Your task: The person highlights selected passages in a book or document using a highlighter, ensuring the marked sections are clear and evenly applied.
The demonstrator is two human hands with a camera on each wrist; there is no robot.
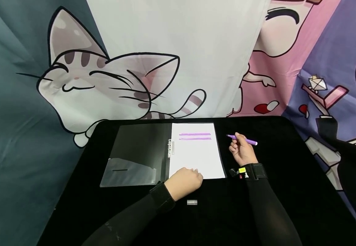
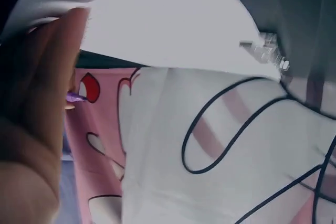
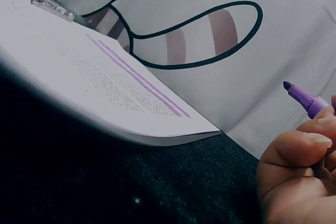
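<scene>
My right hand (image 1: 242,150) pinches an uncapped purple marker (image 1: 251,141) to the right of the paper, dark tip pointing left, apart from the page; the tip (image 3: 296,93) also shows in the right wrist view. My left hand (image 1: 184,182) lies at the lower edge of the white paper (image 1: 196,157), fingers bent under; whether they grip anything is hidden. Two purple lines (image 1: 195,136) run across the page's upper part, and the right wrist view shows small print below them. The paper lies in an open dark folder (image 1: 141,140) with a metal clip (image 1: 170,148).
A clear pocket (image 1: 128,172) covers the folder's lower left. A small translucent piece (image 1: 191,202) lies on the black table (image 1: 221,218) in front of the left hand. Printed cloth (image 1: 214,51) hangs behind the table.
</scene>
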